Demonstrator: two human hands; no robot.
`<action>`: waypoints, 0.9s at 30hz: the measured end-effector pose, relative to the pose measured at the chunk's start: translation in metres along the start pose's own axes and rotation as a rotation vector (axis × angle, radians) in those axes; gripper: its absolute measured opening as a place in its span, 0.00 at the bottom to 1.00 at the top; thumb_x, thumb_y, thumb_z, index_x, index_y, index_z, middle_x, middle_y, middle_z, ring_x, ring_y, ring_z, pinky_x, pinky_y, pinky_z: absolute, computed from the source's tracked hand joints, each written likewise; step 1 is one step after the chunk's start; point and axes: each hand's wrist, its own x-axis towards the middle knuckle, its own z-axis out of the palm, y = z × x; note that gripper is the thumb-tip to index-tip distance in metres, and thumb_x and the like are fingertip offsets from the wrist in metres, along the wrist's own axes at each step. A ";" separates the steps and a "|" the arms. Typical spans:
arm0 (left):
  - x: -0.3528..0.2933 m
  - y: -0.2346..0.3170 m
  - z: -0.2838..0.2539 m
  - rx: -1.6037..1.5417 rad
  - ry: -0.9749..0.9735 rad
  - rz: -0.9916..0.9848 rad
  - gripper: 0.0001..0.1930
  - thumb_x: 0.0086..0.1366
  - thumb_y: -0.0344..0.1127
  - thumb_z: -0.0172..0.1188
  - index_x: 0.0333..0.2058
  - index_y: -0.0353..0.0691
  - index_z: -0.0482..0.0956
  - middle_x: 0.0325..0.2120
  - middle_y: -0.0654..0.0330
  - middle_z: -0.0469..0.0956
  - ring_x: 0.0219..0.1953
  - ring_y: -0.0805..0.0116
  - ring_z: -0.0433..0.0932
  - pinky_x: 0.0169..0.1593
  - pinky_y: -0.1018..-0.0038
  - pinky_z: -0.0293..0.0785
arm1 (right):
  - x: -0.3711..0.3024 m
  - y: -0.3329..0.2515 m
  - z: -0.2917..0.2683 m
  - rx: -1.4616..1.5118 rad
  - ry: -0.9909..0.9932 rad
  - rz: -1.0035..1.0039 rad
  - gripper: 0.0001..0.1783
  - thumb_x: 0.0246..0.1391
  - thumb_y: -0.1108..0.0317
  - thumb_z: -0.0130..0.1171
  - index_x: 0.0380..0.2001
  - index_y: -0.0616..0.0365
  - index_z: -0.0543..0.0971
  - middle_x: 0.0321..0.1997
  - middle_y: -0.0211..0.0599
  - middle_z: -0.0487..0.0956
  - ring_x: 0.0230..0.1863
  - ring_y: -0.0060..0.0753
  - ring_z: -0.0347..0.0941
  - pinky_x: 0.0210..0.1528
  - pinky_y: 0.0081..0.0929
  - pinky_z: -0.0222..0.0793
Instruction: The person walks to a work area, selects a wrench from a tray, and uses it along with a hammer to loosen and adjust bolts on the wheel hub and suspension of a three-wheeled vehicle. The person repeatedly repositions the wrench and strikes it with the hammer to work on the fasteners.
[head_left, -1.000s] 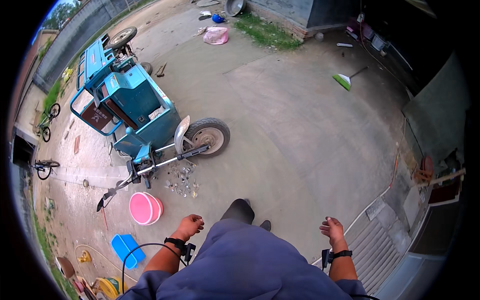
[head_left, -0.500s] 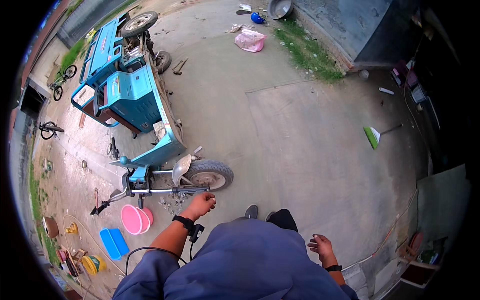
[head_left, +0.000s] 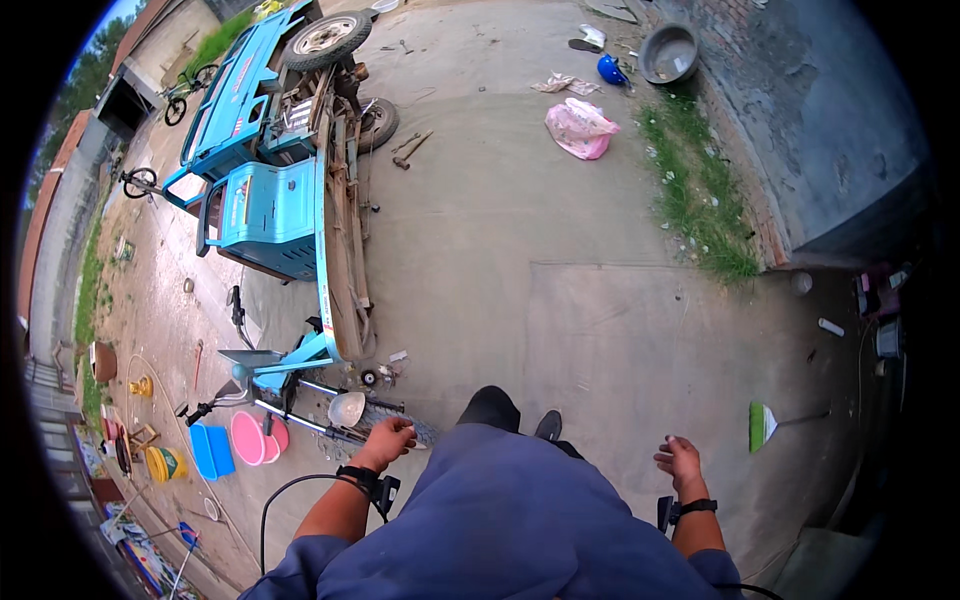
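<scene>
My left hand is beside the front wheel of a blue cargo tricycle tipped on its side. Its fingers are curled together; what they hold, if anything, is too small to make out. My right hand hangs over the concrete on the right, fingers loosely apart and nothing in them. Both wrists wear black bands. Past the front wheel, the tricycle's rear wheel sticks up at the far end. A small black wheel-like part lies on the ground near the frame.
Left of the tricycle's fork are a pink bucket and a blue basin. Tools lie by the underside. Further off are a pink bag, a blue helmet and a grey tub. A green broom lies right.
My body has stepped forward, one leg now ahead. The tricycle's front wheel has slid closer to my body in view, partly behind my left hand. My right hand has risen a little.
</scene>
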 end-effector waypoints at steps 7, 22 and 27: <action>0.127 0.145 -0.001 -0.130 0.027 -0.029 0.15 0.67 0.36 0.56 0.48 0.33 0.76 0.36 0.57 0.82 0.36 0.66 0.82 0.38 0.71 0.78 | 0.136 -0.284 0.100 -0.113 -0.114 -0.217 0.22 0.63 0.54 0.56 0.53 0.56 0.74 0.44 0.38 0.79 0.39 0.34 0.80 0.36 0.27 0.76; 0.434 0.621 -0.121 0.317 0.221 0.317 0.18 0.67 0.39 0.56 0.51 0.33 0.74 0.37 0.53 0.82 0.40 0.62 0.82 0.44 0.69 0.77 | 0.347 -0.635 0.274 -0.394 -0.236 0.038 0.24 0.61 0.55 0.58 0.53 0.60 0.74 0.44 0.43 0.80 0.39 0.41 0.81 0.36 0.33 0.78; 0.500 0.760 -0.140 0.631 0.236 0.324 0.16 0.65 0.41 0.56 0.46 0.38 0.78 0.39 0.52 0.83 0.43 0.51 0.80 0.49 0.61 0.76 | 0.473 -0.843 0.378 -0.554 -0.292 -0.213 0.25 0.61 0.54 0.58 0.54 0.62 0.73 0.43 0.42 0.81 0.37 0.37 0.81 0.35 0.29 0.75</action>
